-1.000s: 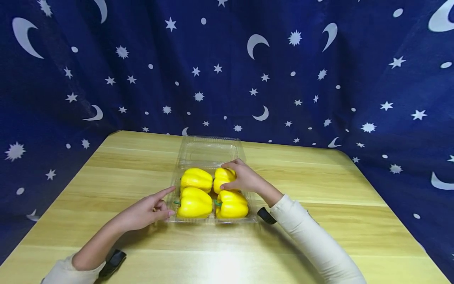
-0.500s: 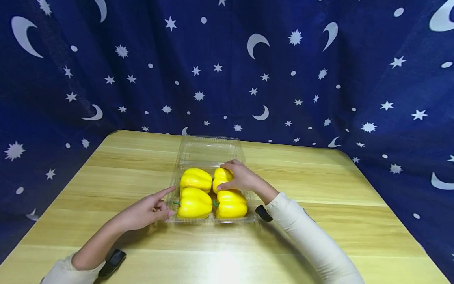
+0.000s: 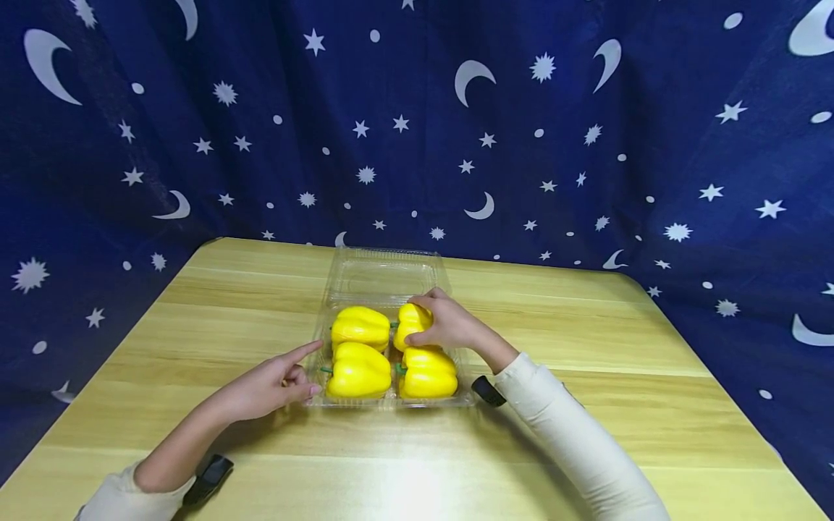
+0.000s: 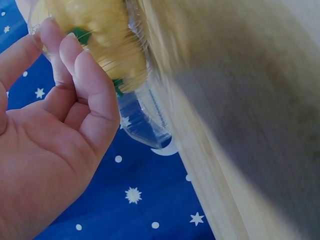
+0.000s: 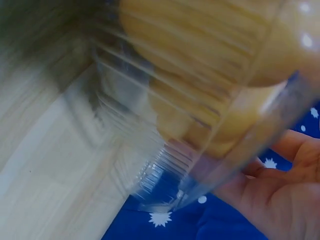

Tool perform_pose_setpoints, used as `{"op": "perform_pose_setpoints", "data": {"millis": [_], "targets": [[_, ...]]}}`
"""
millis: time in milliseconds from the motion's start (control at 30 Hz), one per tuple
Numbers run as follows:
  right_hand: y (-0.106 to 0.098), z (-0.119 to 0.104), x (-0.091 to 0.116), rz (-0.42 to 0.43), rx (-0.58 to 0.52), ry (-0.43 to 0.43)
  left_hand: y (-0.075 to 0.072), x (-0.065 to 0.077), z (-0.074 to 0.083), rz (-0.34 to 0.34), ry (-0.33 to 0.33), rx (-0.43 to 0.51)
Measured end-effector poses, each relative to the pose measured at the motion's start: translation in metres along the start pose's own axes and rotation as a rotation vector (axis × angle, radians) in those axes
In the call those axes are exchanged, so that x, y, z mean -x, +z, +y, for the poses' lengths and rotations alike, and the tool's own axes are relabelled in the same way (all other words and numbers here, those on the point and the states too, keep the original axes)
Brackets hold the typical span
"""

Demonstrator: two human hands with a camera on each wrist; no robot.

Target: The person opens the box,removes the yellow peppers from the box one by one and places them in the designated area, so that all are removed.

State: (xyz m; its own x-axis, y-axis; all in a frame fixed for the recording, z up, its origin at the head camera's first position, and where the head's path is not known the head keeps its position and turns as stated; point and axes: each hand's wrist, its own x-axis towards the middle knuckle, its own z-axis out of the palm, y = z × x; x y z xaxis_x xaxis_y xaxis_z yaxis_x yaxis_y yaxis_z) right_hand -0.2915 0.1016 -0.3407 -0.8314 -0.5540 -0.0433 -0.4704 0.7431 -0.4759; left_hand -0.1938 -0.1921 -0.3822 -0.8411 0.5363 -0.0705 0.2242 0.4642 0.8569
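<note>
My right hand [image 3: 449, 322] grips the far right yellow bell pepper [image 3: 410, 329] between thumb and fingers, inside a clear plastic clamshell box [image 3: 465, 398]. Beside it sit the far left pepper [image 3: 360, 327], the near left pepper [image 3: 358, 373] and the near right pepper [image 3: 428, 375], some showing green stems. My left hand [image 3: 270, 387] is at the box's left side, index finger straight and thumb spread apart from it, both tips right at the wall. In the left wrist view, its other fingers [image 4: 95, 80] bend loosely. Ribbed plastic partly covers the right fingers in the right wrist view.
The box's lid [image 3: 387, 278] lies folded back toward the far side. All of it rests on a light wooden table [image 3: 554, 449]. A dark blue curtain [image 3: 417, 174] with white moons and stars hangs behind the table's far edge.
The far right pepper has shifted slightly up and to the right with my right hand, and its stem shows now. The left hand stays in place.
</note>
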Motion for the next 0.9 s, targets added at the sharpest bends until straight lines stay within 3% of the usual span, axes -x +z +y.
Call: {"op": "perform_pose_setpoints", "data": {"millis": [500, 900], "targets": [[-0.033, 0.011, 0.011, 0.077, -0.021, -0.026, 0.0, -0.002, 0.004, -0.015, -0.017, 0.027], [-0.047, 0.033, 0.03, 0.23, -0.105, 0.033, 0.0, -0.001, 0.0, -0.014, -0.006, 0.053]]}}
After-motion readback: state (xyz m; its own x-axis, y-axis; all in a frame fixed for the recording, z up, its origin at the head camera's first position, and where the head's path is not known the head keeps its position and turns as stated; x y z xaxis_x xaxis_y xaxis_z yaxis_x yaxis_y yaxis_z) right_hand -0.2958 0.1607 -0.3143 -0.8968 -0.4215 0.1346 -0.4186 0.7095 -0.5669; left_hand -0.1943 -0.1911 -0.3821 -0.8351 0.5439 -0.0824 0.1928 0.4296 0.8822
